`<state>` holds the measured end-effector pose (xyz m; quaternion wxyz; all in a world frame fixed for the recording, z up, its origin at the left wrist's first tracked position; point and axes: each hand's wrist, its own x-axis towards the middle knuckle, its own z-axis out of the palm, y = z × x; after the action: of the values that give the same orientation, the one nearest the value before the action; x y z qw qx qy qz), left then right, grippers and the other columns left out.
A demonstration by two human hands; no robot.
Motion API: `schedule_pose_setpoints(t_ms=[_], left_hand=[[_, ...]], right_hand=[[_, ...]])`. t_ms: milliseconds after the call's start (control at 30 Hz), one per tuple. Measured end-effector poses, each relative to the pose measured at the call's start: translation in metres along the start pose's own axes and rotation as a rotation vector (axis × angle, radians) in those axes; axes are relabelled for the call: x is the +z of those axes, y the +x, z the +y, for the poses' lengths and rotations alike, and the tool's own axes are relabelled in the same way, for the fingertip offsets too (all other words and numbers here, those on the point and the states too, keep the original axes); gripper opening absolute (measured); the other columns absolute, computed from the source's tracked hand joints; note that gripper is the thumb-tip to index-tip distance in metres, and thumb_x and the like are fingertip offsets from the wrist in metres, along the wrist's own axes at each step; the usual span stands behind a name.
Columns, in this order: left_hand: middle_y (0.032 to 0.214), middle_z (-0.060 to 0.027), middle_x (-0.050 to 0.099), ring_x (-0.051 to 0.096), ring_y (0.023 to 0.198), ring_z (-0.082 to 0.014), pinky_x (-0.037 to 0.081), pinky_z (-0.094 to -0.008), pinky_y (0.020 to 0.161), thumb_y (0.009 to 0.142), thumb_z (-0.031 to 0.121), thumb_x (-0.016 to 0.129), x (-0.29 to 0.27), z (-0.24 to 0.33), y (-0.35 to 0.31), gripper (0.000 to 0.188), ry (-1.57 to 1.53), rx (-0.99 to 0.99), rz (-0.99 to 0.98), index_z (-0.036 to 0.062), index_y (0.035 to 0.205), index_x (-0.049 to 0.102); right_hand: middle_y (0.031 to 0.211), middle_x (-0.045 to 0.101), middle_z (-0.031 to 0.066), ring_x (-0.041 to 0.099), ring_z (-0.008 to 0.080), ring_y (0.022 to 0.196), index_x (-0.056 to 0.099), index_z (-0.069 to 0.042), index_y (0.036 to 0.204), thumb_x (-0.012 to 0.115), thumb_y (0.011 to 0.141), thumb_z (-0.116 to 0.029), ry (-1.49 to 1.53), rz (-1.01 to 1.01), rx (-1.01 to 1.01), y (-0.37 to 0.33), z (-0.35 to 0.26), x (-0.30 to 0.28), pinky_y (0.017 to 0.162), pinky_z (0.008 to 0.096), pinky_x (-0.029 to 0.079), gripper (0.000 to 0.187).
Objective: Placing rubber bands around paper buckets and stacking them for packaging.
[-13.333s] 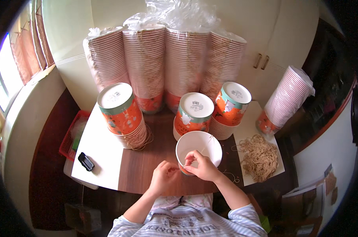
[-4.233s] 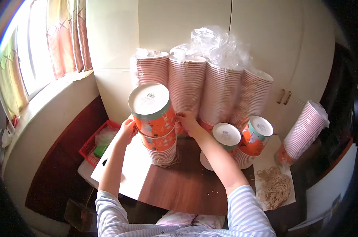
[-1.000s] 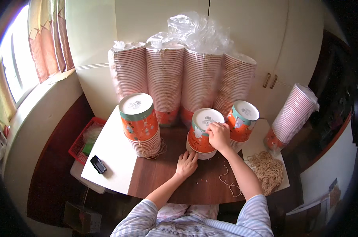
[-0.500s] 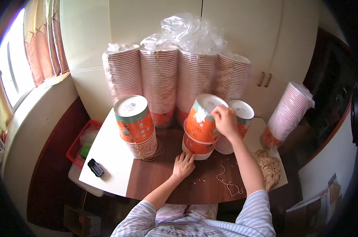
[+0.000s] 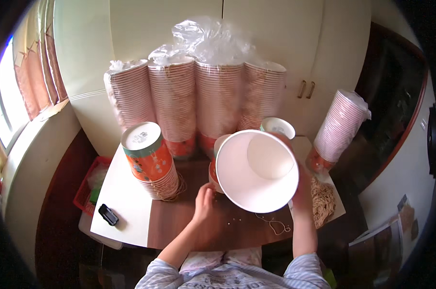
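A: Which step do you have in hand?
B: I judge it is turning one white-lined cup (image 5: 232,173), held tilted, mouth toward you, right of the frame's centre; the next move calls for a steady wrist
A: And your grip?
B: Your right hand (image 5: 304,190) clasps this cup's right side, fingers mostly hidden, so their spread I cannot tell; your left hand (image 5: 203,204), half curled at centre, is just beside the orange stack (image 5: 212,172), pinching or not, I cannot tell
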<state>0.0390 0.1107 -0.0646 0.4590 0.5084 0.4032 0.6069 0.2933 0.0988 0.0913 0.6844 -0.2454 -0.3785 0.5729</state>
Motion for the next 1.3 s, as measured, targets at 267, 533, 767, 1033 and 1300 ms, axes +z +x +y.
schedule_pose_setpoints(t_ms=[267, 533, 767, 1033, 1300], left_hand=[[0.104, -0.0041, 0.053, 0.050, 0.090, -0.0088, 0.042, -0.0224, 0.076, 0.086, 0.013, 0.048, -0.006, 0.132, -0.025, 0.041, -0.230, -0.003, -0.154, -0.0004, 0.124, 0.037], [0.112, -0.0080, 0.051, 0.049, 0.106, -0.0162, 0.040, -0.0292, 0.089, 0.082, 0.005, 0.055, -0.002, 0.138, -0.059, 0.048, -0.224, -0.055, -0.222, -0.0010, 0.125, 0.035], [0.116, -0.0103, 0.045, 0.052, 0.099, -0.0151, 0.043, -0.0273, 0.084, 0.080, 0.001, 0.054, -0.001, 0.133, -0.068, 0.043, -0.119, 0.079, -0.185, -0.0024, 0.121, 0.040], [0.115, -0.0121, 0.045, 0.051, 0.101, -0.0171, 0.041, -0.0269, 0.084, 0.082, 0.003, 0.050, -0.007, 0.138, -0.075, 0.036, -0.007, 0.189, -0.140, -0.0052, 0.117, 0.043], [0.107, -0.0081, 0.055, 0.051, 0.100, -0.0141, 0.038, -0.0242, 0.086, 0.084, 0.002, 0.046, -0.013, 0.131, -0.080, 0.034, -0.294, -0.042, -0.084, -0.0072, 0.117, 0.044]], right_hand=[[0.107, 0.057, 0.0127, 0.056, 0.0206, 0.094, 0.048, 0.002, 0.114, 0.051, 0.084, -0.024, -0.060, -0.100, 0.126, -0.038, 0.039, 0.014, 0.082, 0.0366, 0.047, 0.039], [0.111, 0.053, 0.0154, 0.056, 0.0236, 0.098, 0.046, 0.002, 0.116, 0.051, 0.084, -0.022, 0.235, 0.086, 0.164, -0.049, 0.082, -0.012, 0.080, 0.0376, 0.049, 0.040], [0.113, 0.052, 0.0155, 0.054, 0.0247, 0.102, 0.044, 0.001, 0.113, 0.055, 0.083, -0.017, 0.415, 0.055, 0.256, -0.058, 0.086, -0.001, 0.084, 0.0394, 0.048, 0.038], [0.112, 0.052, 0.0154, 0.053, 0.0254, 0.102, 0.046, 0.000, 0.108, 0.056, 0.083, -0.018, 0.301, 0.078, 0.029, -0.067, 0.086, -0.009, 0.084, 0.0389, 0.048, 0.033], [0.111, 0.052, 0.0148, 0.053, 0.0264, 0.102, 0.047, -0.001, 0.102, 0.057, 0.083, -0.019, 0.208, 0.084, -0.124, -0.076, 0.077, -0.005, 0.085, 0.0391, 0.048, 0.028]])
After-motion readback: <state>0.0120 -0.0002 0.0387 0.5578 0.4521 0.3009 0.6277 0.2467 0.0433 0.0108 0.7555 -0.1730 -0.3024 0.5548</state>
